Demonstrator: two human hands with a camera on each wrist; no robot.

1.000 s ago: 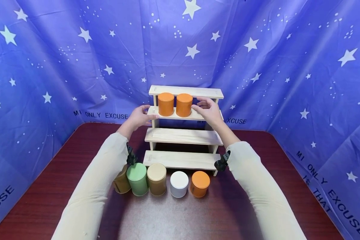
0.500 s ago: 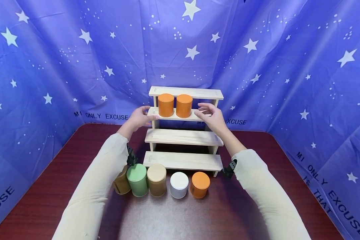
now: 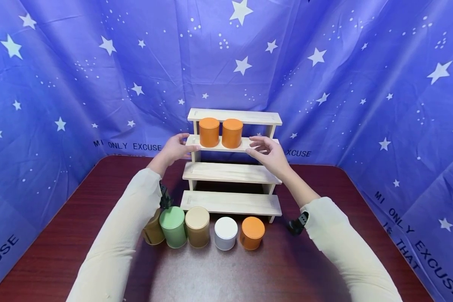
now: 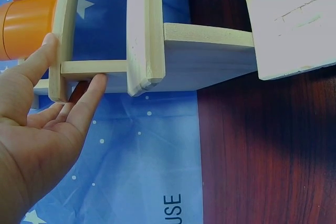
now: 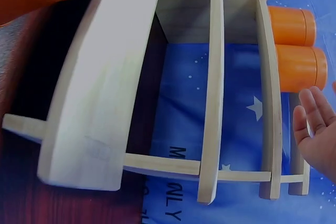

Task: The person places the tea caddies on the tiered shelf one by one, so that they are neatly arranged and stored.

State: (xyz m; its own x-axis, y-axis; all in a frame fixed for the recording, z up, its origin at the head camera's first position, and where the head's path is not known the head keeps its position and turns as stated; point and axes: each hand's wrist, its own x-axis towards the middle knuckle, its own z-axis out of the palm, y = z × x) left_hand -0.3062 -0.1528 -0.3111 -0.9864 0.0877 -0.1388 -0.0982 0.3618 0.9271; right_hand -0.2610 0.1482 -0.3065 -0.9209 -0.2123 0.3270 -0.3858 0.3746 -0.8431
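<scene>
Two orange canisters stand side by side on the third step of a wooden tiered shelf. At that step's left end, my left hand grips the shelf. In the left wrist view its thumb presses the board's front edge, with the fingers against the side support. My right hand hovers at the same step's right part, apart from the right-hand orange canister. Its fingers are relaxed and hold nothing, as the right wrist view also shows.
In front of the shelf, a row of canisters stands on the dark red table: brown, green, tan-lidded brown, white and orange. Behind hangs a blue star-printed curtain.
My right hand has come away from the right-hand orange canister and moved right and slightly down. My left hand keeps its place on the shelf.
</scene>
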